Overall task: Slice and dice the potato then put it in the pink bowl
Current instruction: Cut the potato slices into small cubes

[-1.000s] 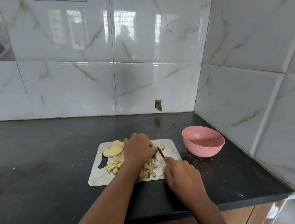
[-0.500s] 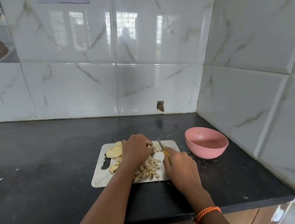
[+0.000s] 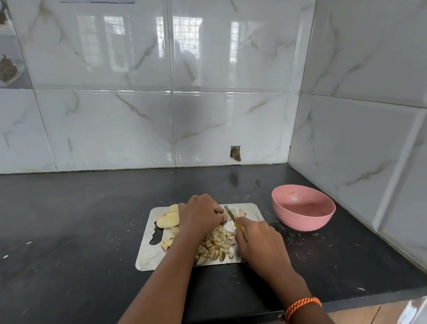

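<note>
A metal cutting board (image 3: 148,257) lies on the black counter. Potato slices (image 3: 168,219) sit at its far left, and several diced pieces (image 3: 218,245) are heaped near its front. My left hand (image 3: 200,215) is curled over potato pieces at the board's middle, hiding them. My right hand (image 3: 258,239) grips a knife with a yellow handle (image 3: 239,226); its blade (image 3: 229,212) points away from me, right beside my left fingertips. The pink bowl (image 3: 306,214) stands to the right of the board and shows no potato inside.
The black counter (image 3: 70,244) runs left, with small scraps scattered on it. White tiled walls close the back and the right side, close behind the bowl. The counter's front edge is near my forearms.
The knife has moved farther from me, to the board's back edge by my left fingers. My left hand stays on the potato. The view has shifted slightly.
</note>
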The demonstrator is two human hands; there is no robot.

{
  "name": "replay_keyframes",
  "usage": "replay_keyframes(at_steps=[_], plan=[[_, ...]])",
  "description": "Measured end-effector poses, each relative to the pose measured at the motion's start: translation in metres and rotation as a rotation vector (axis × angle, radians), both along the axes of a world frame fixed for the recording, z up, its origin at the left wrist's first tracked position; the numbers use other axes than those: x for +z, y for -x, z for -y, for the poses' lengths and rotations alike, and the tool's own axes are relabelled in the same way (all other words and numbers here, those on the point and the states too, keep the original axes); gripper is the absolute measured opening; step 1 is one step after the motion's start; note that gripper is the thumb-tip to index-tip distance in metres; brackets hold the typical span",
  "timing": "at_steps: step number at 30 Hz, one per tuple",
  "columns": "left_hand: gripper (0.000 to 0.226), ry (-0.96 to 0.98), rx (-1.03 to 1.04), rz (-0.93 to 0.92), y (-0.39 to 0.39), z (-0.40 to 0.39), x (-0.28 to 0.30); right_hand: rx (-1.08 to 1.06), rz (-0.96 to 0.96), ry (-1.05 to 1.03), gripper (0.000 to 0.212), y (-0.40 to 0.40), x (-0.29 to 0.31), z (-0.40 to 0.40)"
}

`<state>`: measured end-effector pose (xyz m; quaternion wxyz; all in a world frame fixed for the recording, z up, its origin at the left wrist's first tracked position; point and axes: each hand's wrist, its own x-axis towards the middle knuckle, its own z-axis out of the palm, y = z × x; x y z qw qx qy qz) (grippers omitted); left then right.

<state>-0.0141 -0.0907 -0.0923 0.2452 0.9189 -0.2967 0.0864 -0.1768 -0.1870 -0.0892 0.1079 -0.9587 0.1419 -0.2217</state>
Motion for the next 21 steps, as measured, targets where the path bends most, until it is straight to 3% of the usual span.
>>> replay_keyframes(at_steps=[7,12,16,21], plan=[[0.017,0.002,0.066,0.011,0.004,0.005,-0.003,0.015,-0.029,-0.005,0.037,0.0,0.001,-0.003],[0.016,0.013,0.096,0.023,0.006,0.009,-0.005,0.005,-0.042,-0.021,0.025,0.013,-0.004,-0.005],[0.015,0.011,0.109,0.055,0.006,0.011,-0.006,0.014,-0.024,-0.034,0.037,0.031,-0.005,-0.006],[0.014,0.02,0.123,0.094,0.007,0.012,-0.007,0.0,-0.008,-0.064,0.034,0.046,-0.008,-0.005]])
